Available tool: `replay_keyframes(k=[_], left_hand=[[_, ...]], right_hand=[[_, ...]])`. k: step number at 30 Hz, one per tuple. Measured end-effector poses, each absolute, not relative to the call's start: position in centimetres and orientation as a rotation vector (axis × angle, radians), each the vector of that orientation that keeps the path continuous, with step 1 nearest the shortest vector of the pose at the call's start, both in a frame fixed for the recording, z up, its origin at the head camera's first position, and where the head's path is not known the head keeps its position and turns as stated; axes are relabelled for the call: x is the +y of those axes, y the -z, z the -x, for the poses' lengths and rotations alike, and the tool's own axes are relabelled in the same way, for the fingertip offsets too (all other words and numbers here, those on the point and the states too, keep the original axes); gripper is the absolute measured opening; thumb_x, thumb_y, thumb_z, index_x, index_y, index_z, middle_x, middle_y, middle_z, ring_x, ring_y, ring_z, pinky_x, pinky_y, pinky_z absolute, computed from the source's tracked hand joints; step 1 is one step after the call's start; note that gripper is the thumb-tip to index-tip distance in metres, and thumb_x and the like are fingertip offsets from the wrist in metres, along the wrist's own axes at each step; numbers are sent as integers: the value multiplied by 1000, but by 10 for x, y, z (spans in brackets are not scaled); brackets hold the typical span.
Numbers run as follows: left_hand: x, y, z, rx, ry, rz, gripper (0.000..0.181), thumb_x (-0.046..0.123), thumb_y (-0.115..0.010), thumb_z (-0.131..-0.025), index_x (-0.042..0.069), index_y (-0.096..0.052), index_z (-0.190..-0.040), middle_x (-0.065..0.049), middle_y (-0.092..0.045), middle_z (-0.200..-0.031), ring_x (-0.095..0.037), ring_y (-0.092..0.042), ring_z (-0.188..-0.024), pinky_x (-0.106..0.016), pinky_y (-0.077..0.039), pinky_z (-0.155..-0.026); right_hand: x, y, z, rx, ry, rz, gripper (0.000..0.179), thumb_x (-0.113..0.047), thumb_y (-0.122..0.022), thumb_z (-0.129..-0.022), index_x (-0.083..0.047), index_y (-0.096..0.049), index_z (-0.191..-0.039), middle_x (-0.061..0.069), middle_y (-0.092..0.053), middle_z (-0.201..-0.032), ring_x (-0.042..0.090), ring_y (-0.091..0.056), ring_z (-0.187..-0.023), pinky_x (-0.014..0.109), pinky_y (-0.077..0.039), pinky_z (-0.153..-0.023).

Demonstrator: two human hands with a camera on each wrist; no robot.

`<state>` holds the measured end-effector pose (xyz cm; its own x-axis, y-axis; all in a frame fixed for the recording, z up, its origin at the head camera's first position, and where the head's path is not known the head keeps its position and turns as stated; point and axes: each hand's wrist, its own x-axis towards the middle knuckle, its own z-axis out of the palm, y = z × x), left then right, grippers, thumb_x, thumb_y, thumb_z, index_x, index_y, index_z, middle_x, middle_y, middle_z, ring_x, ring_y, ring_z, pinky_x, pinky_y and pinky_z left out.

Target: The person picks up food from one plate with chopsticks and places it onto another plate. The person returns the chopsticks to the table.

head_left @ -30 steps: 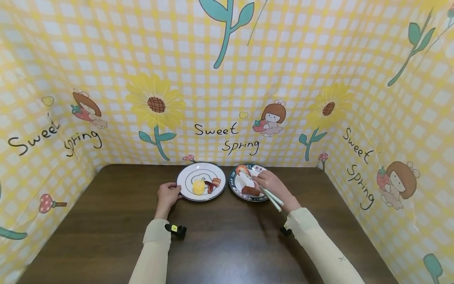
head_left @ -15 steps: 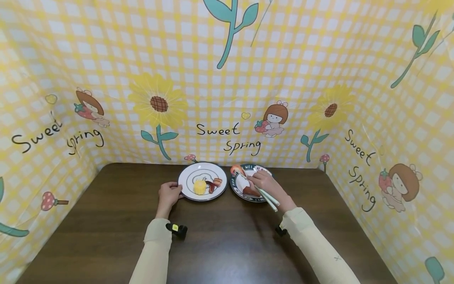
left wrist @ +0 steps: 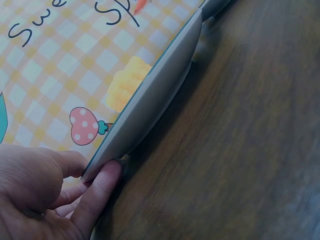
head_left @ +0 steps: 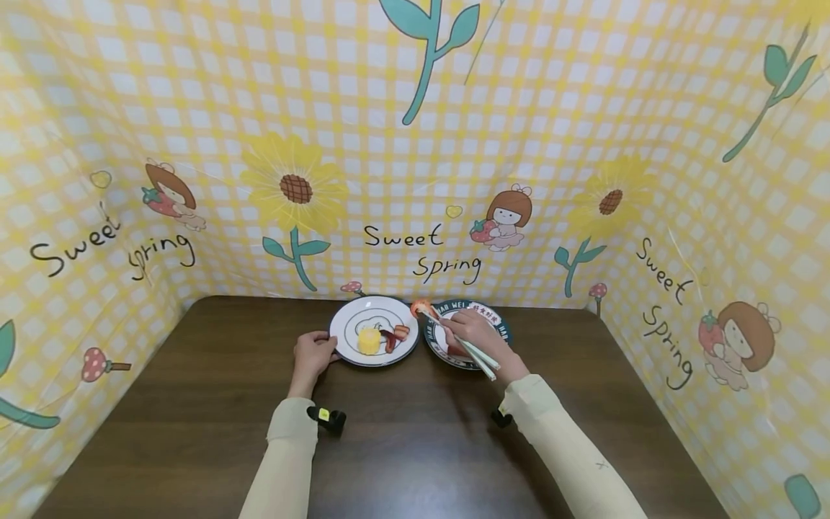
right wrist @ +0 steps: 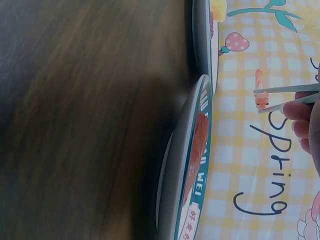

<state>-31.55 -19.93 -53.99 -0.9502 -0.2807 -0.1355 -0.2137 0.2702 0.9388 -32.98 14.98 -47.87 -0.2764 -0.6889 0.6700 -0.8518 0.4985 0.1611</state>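
Observation:
My left hand (head_left: 314, 357) pinches the left rim of a white plate (head_left: 346, 324), thumb above and a finger beneath in the left wrist view. A yellow corn piece (head_left: 369, 341), a dark red sausage-like piece (head_left: 390, 342) and a small bacon-like strip (head_left: 402, 332) lie on it. Pale chopsticks (head_left: 476, 355) are held in my right hand (head_left: 478, 335). Their tips grip an orange shrimp (right wrist: 261, 98), raised above plate height. In the head view the shrimp overlaps the gap between the plates. Below my right hand is a green-rimmed plate (head_left: 504, 329) bearing a reddish-brown slab (right wrist: 198, 150).
Both plates stand side by side at the back of a dark wooden table (head_left: 415, 447). Behind them and along both sides rises a yellow checked cloth (head_left: 402, 180) with printed flowers and lettering.
My right hand has carried the shrimp leftward with the chopsticks, from over the green-rimmed plate to near the white plate's right rim. The left hand keeps its hold on the white plate.

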Motion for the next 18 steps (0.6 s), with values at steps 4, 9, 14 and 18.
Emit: replay_keyframes(k=[4, 9, 14, 18], left_hand=[[-199, 540, 316, -2455, 1811, -474, 45, 13, -60, -100, -14, -54, -136, -34, -66, -121, -9, -67, -72, -19, -60, -64], [-199, 540, 316, -2458, 1805, -483, 45, 13, -60, -101, -13, -54, -137, -33, -65, -122, -9, -67, -73, -19, -60, -64], [-200, 539, 314, -2461, 1813, -486, 45, 14, -60, -101, -12, -53, -138, -33, -65, -123, -11, -68, -75, -19, -60, -65], [-200, 539, 313, -2462, 1809, -490, 45, 14, -60, -101, -12, -53, -138, -33, -65, -123, -13, -69, -77, -20, -61, -66]], right_hand=[[145, 481, 335, -2028, -303, -1276, 17, 0, -69, -84, 4, -77, -98, 10, -72, -83, 24, -66, -77, 37, -57, -75], [138, 483, 337, -2040, -346, -1293, 19, 2, -69, -83, 6, -77, -99, 12, -73, -85, 26, -67, -78, 39, -58, -74], [131, 488, 339, -2112, -383, -1300, 18, 1, -68, -86, 5, -76, -101, 12, -72, -86, 26, -65, -80, 38, -57, -75], [125, 492, 344, -2129, -349, -1296, 17, -1, -68, -88, 5, -76, -102, 12, -71, -85, 26, -65, -79, 37, -57, -74]])
